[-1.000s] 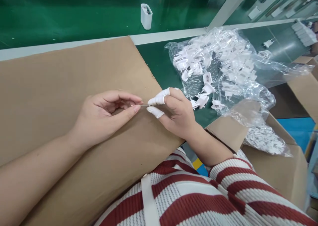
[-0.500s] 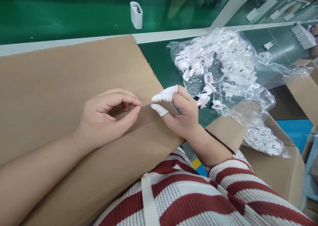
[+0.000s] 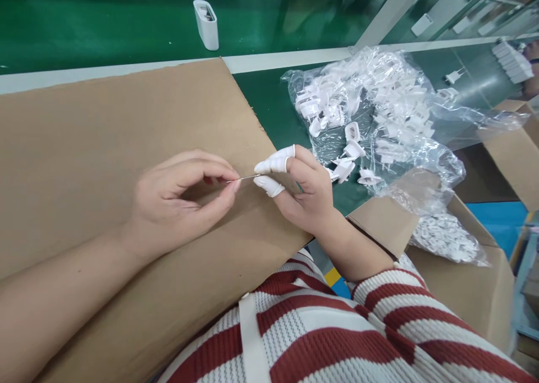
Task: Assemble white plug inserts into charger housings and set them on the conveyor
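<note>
A thin, needle-like metal piece (image 3: pixel 248 177) spans the gap between my two hands above the cardboard sheet. My left hand (image 3: pixel 179 197) is closed in a pinch on its left end, thumb against fingertips. White finger cots cover the thumb and two fingers of my right hand (image 3: pixel 305 183), which pinches the other end. What exactly the piece is cannot be made out. Just beyond my right hand lie several loose white plug parts (image 3: pixel 344 169), some with metal pins.
The cardboard sheet (image 3: pixel 126 124) covers the bench. A white housing (image 3: pixel 206 26) stands on the green conveyor belt (image 3: pixel 126 23). At right are a clear bag (image 3: pixel 396 91) of plug parts, an open carton (image 3: pixel 467 299), and a row of white housings (image 3: pixel 511 62).
The white housing on the green belt has shifted left. Both hands stay almost in place, and a little of the metal piece now shows past my left fingertips.
</note>
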The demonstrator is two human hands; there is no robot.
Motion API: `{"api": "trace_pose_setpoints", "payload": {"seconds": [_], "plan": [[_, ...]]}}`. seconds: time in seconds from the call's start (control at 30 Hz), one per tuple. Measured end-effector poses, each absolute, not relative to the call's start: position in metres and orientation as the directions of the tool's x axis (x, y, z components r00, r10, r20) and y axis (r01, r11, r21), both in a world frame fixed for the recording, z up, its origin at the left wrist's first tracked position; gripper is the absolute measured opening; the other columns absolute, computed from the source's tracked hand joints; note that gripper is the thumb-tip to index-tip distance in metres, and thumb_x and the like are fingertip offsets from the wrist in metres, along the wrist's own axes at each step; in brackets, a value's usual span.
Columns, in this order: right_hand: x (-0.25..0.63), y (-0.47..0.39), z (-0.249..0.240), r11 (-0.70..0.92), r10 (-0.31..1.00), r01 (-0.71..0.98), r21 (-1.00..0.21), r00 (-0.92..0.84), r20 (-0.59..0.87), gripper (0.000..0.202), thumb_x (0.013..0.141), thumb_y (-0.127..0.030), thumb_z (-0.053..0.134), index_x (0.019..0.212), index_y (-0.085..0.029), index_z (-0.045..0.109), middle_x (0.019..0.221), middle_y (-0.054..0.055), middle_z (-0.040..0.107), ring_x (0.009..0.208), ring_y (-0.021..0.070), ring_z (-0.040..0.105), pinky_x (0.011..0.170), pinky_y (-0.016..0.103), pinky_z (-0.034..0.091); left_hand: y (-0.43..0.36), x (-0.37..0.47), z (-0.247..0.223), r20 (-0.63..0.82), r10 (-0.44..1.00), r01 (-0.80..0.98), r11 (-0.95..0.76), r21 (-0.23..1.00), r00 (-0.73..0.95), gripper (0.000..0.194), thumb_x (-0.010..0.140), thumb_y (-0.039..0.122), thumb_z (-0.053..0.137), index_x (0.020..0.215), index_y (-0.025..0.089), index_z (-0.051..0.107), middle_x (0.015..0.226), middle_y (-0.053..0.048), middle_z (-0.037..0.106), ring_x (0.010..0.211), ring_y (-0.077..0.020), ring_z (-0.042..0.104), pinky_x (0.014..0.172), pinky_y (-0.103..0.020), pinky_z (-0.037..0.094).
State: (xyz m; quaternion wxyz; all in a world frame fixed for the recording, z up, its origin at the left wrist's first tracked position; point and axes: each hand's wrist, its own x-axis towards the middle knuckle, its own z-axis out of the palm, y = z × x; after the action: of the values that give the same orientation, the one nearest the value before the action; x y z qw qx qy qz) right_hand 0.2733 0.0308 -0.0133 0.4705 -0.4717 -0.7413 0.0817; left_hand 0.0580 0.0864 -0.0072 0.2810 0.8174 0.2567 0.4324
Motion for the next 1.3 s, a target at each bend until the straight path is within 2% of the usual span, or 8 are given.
{"api": "trace_pose_setpoints", "payload": {"seconds": [0.33, 0.57, 0.77, 1.17, 1.3], "plan": [[0.2745, 0.0300, -0.0123, 0.515, 0.816, 0.634, -0.578, -0.156, 0.556, 0.009, 0.102, -0.025, 0.060, 0.097, -0.023, 0.067, 0.094, 0.005, 0.072, 0.092, 0.0206, 0.068, 0.082, 0.037, 0.055, 0.0863, 0.0571, -0.0083, 0.547, 0.668, 0.200, -0.707, 0.678, 0.505, 0.007, 0.089, 0.015, 0.073, 0.092, 0.021, 0.073, 0.094, -0.001, 0.075, 0.079, -0.0135, 0.068, 0.070, -0.028, 0.057], [0.2742, 0.0301, -0.0124, 0.515, 0.813, 0.643, -0.567, -0.157, 0.560, 0.008, 0.102, -0.024, 0.060, 0.097, -0.023, 0.066, 0.094, 0.006, 0.072, 0.092, 0.0209, 0.068, 0.083, 0.038, 0.056, 0.0834, 0.0567, -0.0058, 0.479, 0.712, 0.211, -0.646, 0.734, 0.513, 0.011, 0.088, 0.014, 0.073, 0.094, 0.023, 0.073, 0.096, -0.002, 0.075, 0.082, -0.0162, 0.068, 0.073, -0.033, 0.057], [0.2742, 0.0293, -0.0146, 0.472, 0.840, 0.665, -0.578, -0.140, 0.525, 0.010, 0.101, -0.030, 0.062, 0.104, -0.024, 0.070, 0.099, 0.007, 0.073, 0.098, 0.0227, 0.069, 0.086, 0.040, 0.057, 0.0845, 0.0562, -0.0054, 0.519, 0.683, 0.195, -0.682, 0.705, 0.514, 0.016, 0.085, 0.008, 0.075, 0.094, 0.021, 0.073, 0.096, -0.002, 0.075, 0.081, -0.0142, 0.068, 0.072, -0.029, 0.056], [0.2749, 0.0297, -0.0145, 0.500, 0.818, 0.662, -0.558, -0.150, 0.555, 0.008, 0.101, -0.027, 0.063, 0.104, -0.026, 0.070, 0.101, 0.007, 0.074, 0.099, 0.0232, 0.070, 0.085, 0.041, 0.060, 0.0856, 0.0555, -0.0075, 0.514, 0.686, 0.209, -0.682, 0.701, 0.516, 0.015, 0.086, 0.011, 0.075, 0.096, 0.023, 0.074, 0.097, -0.001, 0.075, 0.080, -0.0143, 0.068, 0.070, -0.029, 0.056], [0.2744, 0.0286, -0.0145, 0.526, 0.807, 0.640, -0.561, -0.165, 0.568, 0.008, 0.101, -0.026, 0.063, 0.106, -0.026, 0.069, 0.101, 0.008, 0.074, 0.097, 0.0231, 0.070, 0.085, 0.041, 0.060, 0.0873, 0.0553, -0.0088, 0.520, 0.654, 0.186, -0.702, 0.687, 0.549, 0.022, 0.087, 0.009, 0.075, 0.102, 0.025, 0.074, 0.099, 0.000, 0.076, 0.084, -0.0151, 0.070, 0.072, -0.029, 0.056]]}}
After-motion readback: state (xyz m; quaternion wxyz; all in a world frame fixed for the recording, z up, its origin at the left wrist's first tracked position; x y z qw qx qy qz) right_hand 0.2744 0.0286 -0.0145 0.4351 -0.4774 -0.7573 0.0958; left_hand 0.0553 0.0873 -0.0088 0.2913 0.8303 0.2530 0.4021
